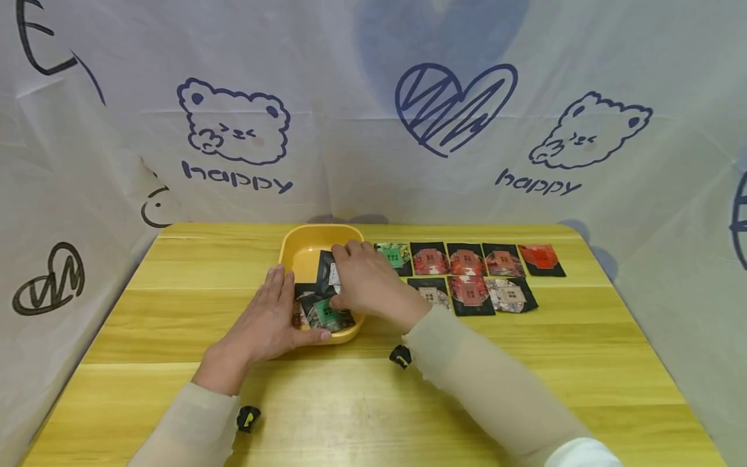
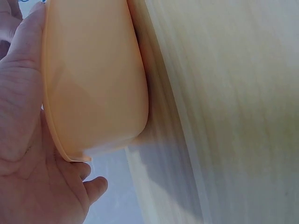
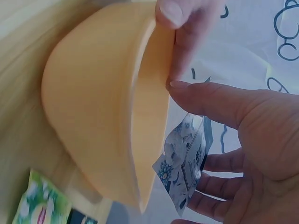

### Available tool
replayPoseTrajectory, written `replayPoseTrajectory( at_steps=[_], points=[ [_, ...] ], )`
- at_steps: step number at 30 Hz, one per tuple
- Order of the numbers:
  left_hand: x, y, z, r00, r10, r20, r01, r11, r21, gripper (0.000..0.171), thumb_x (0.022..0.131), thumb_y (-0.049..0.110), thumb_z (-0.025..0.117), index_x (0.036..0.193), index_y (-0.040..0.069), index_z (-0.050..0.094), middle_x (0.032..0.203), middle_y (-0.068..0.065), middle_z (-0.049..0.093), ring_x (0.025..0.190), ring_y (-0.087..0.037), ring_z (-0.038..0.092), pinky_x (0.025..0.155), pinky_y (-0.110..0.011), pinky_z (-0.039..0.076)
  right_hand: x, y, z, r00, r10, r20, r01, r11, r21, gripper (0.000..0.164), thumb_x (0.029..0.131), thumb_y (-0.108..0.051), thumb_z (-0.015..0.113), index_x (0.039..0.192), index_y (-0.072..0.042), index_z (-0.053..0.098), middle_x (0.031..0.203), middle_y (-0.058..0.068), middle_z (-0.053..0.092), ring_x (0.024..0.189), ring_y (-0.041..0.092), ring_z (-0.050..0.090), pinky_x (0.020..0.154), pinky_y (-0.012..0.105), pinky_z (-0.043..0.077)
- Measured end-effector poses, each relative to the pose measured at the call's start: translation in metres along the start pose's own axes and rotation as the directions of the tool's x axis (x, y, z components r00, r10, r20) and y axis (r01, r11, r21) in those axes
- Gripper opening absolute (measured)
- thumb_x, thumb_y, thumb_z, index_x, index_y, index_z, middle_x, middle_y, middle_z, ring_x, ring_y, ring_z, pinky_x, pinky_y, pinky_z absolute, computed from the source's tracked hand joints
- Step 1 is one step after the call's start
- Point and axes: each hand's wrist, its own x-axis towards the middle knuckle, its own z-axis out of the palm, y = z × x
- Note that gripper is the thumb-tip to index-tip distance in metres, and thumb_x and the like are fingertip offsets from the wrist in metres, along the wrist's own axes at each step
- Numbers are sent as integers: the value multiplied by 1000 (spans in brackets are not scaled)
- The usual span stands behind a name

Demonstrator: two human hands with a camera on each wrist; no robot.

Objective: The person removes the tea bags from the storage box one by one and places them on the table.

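A yellow plastic basin [image 1: 309, 240] stands on the table with several flat, dark printed packets inside, including a green-labelled packet [image 1: 328, 314]. My left hand [image 1: 265, 324] rests along the basin's left rim, its fingers fairly straight and its thumb by the near rim. Over the basin's right side, my right hand [image 1: 373, 279] holds a dark packet [image 1: 325, 272] with a white label. In the right wrist view, that packet [image 3: 184, 161] tilts above the rim, between the thumb and the curled fingers. Its far edge is partly hidden by the thumb.
To the right of the basin, packets lie in two rows, among them a green packet [image 1: 395, 256], a red packet [image 1: 539, 258] and a pale packet [image 1: 510, 295]. The wooden table [image 1: 525, 383] meets a white printed cloth [image 1: 344, 130] behind and at the sides.
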Motion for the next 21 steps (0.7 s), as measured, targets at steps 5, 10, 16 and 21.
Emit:
replayPoseTrajectory(
  at_steps=[5,10,16,21],
  points=[
    [0,0,1,1000,-11,-3,11,1000,-1,142,79,86,68,165,-11,8,173,-31,-4,162,-47,-1,131,-60,14,-11,18,-3,1000,11,5,-11,1000,23,99,87,-47,86,163,-5,37,155,16,49,139,35,49,113,51,50],
    [1,0,0,1000,-19,-1,19,1000,-6,145,77,89,67,165,-9,8,174,-30,-5,162,-47,-1,130,-61,15,-22,41,-2,1000,24,-12,-24,999,43,98,86,-44,88,161,-5,39,153,18,51,138,37,50,111,53,50],
    [1,-1,0,1000,-21,2,21,1000,-8,146,76,89,67,166,-9,8,174,-28,-7,163,-46,-2,130,-61,15,-37,70,1,999,22,-27,-21,999,35,96,86,-38,88,160,-2,40,154,21,50,141,41,49,115,57,46],
    [1,-2,1,1000,-22,2,22,1000,-10,145,76,89,68,166,-8,8,175,-27,-8,163,-45,-2,130,-61,15,-50,94,4,999,42,-13,-42,999,30,96,87,-37,88,160,0,39,154,24,50,143,44,47,117,59,43]
  ],
)
